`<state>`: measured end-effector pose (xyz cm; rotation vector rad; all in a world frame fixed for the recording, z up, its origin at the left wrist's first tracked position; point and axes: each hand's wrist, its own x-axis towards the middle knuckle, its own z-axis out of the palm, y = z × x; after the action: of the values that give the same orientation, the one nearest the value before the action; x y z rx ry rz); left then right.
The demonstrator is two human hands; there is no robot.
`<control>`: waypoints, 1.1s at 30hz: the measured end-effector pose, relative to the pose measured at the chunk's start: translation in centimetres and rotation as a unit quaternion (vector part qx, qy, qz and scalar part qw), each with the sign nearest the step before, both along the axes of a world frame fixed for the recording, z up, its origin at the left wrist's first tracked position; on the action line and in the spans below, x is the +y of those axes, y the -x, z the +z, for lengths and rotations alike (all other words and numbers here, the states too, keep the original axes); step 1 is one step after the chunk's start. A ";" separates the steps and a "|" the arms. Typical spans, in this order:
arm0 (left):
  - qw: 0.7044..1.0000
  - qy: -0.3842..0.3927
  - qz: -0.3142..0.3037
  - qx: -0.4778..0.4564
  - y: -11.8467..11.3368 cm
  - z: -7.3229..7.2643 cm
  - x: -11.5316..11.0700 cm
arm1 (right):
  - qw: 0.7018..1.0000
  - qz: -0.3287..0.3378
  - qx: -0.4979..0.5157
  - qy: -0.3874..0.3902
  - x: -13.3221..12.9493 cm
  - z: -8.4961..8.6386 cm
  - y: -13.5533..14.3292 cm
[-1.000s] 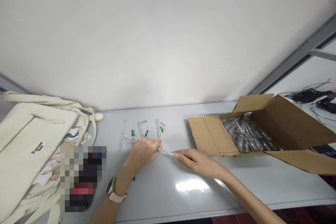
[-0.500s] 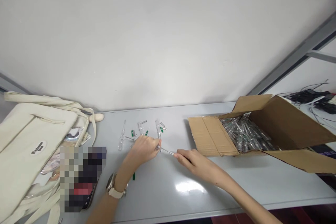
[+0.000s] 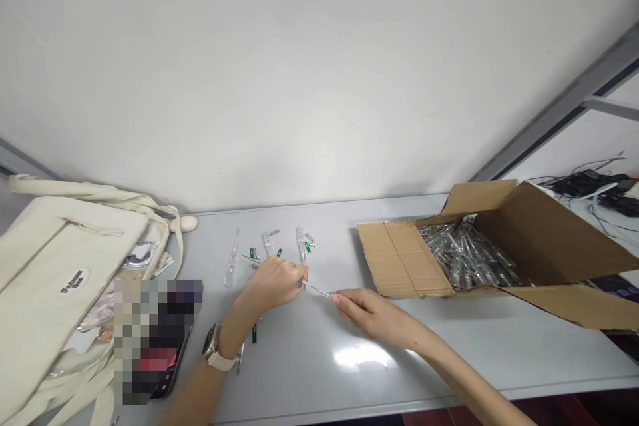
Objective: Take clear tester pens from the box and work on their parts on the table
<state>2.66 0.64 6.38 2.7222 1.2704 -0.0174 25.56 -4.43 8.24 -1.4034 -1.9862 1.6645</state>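
Note:
My left hand (image 3: 279, 281) is closed around a clear-handled test screwdriver, whose thin metal blade (image 3: 249, 258) sticks out to the left. My right hand (image 3: 372, 311) grips a screwdriver with its handle hidden in the palm. Its metal shaft (image 3: 317, 290) runs left to the end of the piece in my left hand; the exact contact is hidden by the fingers. Just beyond the hands lie a clear test screwdriver (image 3: 232, 264), clear handles (image 3: 300, 239), green strips (image 3: 307, 247) and small metal springs (image 3: 273, 233). Another green strip (image 3: 254, 333) and a metal rod (image 3: 240, 359) lie beside my left wrist.
To the right stands an open cardboard box (image 3: 407, 259) filled with many clear test screwdrivers (image 3: 469, 256). A cream bag (image 3: 44, 279) and a partly blurred phone (image 3: 170, 339) are at the left. Black cables (image 3: 594, 186) lie at the far right, and a wall (image 3: 319, 80) backs the table.
The blade protruding from my left hand has shifted slightly right and up. My left wrist has turned a little, revealing more of the metal rod beside it. My right hand has barely moved.

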 end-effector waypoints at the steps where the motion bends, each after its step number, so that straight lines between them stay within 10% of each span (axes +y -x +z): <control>1: 1.000 0.003 0.001 0.000 0.0 0.0 0.0 | 1.000 -0.003 -0.012 -0.025 -0.1 -0.1 0.0; 14: 0.999 0.024 -0.004 0.034 0.1 -0.7 0.8 | 0.974 0.001 -0.138 -0.178 -0.7 -0.8 0.7; 33: 0.996 0.083 0.028 0.002 -0.4 0.3 1.0 | 0.784 -0.018 -0.333 -0.523 -1.3 -2.5 1.1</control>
<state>3.05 1.68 6.64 2.5463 1.2843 -0.1181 24.45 -5.73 5.73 -1.5283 -2.4793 -0.2040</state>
